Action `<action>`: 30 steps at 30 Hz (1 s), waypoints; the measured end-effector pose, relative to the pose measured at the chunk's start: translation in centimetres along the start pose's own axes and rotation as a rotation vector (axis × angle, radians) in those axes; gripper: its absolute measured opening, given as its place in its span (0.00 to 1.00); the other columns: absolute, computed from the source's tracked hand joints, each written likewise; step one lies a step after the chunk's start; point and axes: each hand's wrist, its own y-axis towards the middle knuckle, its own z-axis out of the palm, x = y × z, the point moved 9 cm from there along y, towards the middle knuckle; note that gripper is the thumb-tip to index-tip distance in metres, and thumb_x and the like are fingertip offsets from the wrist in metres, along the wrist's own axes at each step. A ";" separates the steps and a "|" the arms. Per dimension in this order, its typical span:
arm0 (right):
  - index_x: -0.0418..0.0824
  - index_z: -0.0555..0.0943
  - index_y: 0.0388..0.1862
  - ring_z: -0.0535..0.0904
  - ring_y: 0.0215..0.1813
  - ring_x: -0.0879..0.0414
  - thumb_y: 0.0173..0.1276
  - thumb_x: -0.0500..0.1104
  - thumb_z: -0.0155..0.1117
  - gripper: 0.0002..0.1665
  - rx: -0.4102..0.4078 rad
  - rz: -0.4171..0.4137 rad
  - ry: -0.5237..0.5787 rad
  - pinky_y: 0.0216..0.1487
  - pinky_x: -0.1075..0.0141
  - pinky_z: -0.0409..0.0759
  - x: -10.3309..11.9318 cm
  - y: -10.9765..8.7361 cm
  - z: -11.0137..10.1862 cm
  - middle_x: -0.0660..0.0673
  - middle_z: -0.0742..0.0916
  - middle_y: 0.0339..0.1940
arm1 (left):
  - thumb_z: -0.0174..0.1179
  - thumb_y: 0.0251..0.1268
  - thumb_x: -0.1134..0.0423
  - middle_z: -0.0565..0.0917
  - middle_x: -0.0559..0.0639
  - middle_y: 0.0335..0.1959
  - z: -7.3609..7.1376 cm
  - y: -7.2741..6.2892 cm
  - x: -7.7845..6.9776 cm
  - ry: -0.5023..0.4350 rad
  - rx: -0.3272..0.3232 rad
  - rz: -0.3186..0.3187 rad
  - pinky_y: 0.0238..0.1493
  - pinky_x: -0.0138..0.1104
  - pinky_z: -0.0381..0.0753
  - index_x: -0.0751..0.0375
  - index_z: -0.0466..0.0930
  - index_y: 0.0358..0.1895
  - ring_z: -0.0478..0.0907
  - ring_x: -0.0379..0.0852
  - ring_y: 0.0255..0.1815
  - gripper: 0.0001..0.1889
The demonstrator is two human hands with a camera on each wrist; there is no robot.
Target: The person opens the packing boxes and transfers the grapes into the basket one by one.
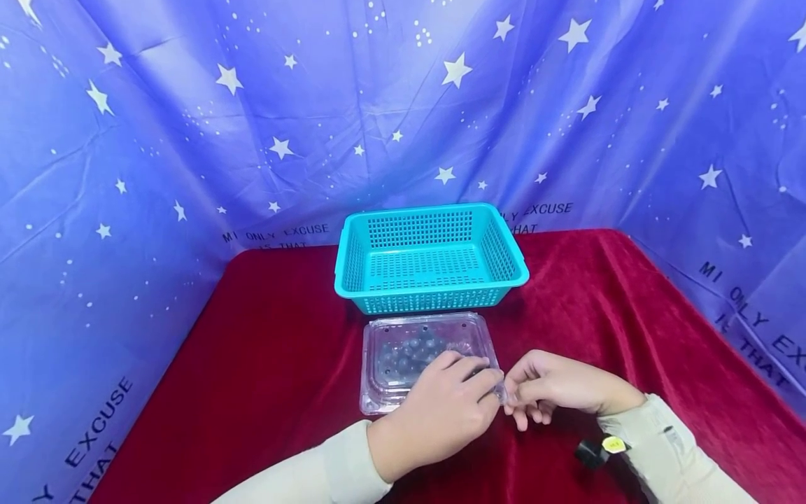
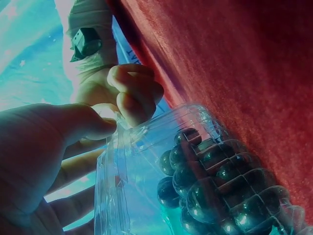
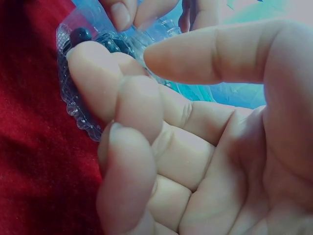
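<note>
Lying just below the centre of the head view, the clear plastic box point(image 1: 371, 364) of dark round fruits point(image 1: 409, 355) has its lower-right corner pinched in my right hand point(image 1: 557, 385), while my left hand point(image 1: 443, 413) is clamped on the right edge. Just above it in the frame, a turquoise basket point(image 1: 441, 299) stands on red cloth point(image 1: 277, 371), with a starry blue curtain point(image 1: 378, 91) filling the top.

We list one counter point(image 1: 264, 364), draped in crimson plush cloth point(image 1: 630, 315). On it we record: one turquoise basket point(image 1: 434, 302), rectangular, perforated, upright, toward the far edge; one clear plastic box point(image 1: 370, 378), containing dark round fruits point(image 1: 409, 355), just beside the basket on its near side.
</note>
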 end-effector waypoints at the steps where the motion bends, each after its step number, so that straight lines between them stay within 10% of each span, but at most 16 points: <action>1: 0.30 0.86 0.35 0.79 0.21 0.62 0.73 0.34 0.58 0.11 0.001 -0.001 -0.001 0.24 0.74 0.80 0.0 0.0 0.0 0.26 0.87 0.26 | 0.61 0.69 0.59 0.88 0.39 0.49 0.0 0.0 0.0 0.002 0.000 0.001 0.49 0.36 0.81 0.43 0.91 0.38 0.85 0.42 0.54 0.08; 30: 0.26 0.84 0.34 0.77 0.20 0.64 0.73 0.35 0.58 0.13 -0.003 -0.003 0.000 0.23 0.75 0.78 -0.1 0.0 0.2 0.25 0.86 0.26 | 0.64 0.65 0.59 0.87 0.37 0.47 -0.3 0.2 -0.2 0.000 -0.025 0.027 0.42 0.35 0.80 0.44 0.90 0.34 0.85 0.42 0.51 0.06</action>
